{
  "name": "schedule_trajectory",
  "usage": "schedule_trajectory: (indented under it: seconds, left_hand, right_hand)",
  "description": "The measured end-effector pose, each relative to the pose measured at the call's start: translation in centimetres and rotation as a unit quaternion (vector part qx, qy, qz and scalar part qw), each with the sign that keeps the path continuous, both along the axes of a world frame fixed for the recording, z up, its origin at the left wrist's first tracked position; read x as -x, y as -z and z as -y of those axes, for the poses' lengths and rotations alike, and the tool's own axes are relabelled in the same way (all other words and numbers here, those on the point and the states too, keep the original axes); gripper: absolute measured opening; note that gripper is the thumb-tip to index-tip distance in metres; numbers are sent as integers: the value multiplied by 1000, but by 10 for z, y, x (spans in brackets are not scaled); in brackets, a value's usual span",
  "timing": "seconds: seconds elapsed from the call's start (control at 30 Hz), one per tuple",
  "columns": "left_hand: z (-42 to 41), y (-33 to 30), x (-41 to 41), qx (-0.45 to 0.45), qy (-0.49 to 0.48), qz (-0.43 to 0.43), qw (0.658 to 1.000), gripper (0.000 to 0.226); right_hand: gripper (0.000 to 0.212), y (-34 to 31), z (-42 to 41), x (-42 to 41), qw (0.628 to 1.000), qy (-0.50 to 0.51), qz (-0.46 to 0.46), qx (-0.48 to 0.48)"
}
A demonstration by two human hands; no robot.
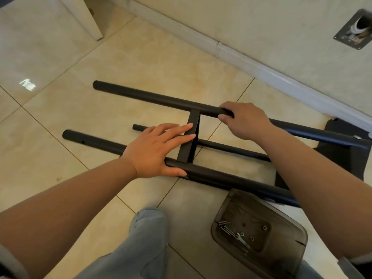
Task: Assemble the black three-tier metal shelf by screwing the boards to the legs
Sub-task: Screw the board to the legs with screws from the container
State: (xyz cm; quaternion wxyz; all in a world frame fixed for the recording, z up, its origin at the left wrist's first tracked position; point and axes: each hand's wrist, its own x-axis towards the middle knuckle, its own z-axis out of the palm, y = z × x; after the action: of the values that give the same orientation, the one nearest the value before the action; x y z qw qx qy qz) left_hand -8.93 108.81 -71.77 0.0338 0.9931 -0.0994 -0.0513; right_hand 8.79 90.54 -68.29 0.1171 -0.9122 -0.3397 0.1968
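Left hand (155, 150) lies flat, fingers straight on the middle board (189, 141) (thumb against near leg (231, 181)); right hand (241, 121) grips far leg (153, 97). Screw tray (259, 234) nearby on floor (141, 57).

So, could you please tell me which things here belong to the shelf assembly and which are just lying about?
For the job:
- shelf frame
- left hand, right hand
- tray of screws and wrench

Lying about:
- wall plate
- white furniture leg

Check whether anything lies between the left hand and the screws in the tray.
Only the near leg of the shelf frame crosses between the left hand and the clear tray. The screws lie uncovered in the tray's open top.
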Motion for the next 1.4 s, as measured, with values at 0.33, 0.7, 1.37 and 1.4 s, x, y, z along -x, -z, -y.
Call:
schedule_trajectory:
  seconds: [0.33, 0.7, 1.37, 1.4]
  left_hand:
    - [33, 12, 31, -53, -69, 47, 995, 87]
    - [56, 23, 26, -62, -105, 61, 991, 91]
    - [78, 92, -3, 113, -250, -160, 948, 81]
    - [79, 96, -5, 117, -249, -167, 947, 81]
  right_hand:
    - [25, -11, -4, 16, 994, -66, 88, -30]
    - [35, -17, 6, 9, 992, -86, 88, -14]
    - [39, 89, 16, 34, 988, -83, 127, -3]
    - [38, 95, 18, 34, 988, -82, 129, -3]
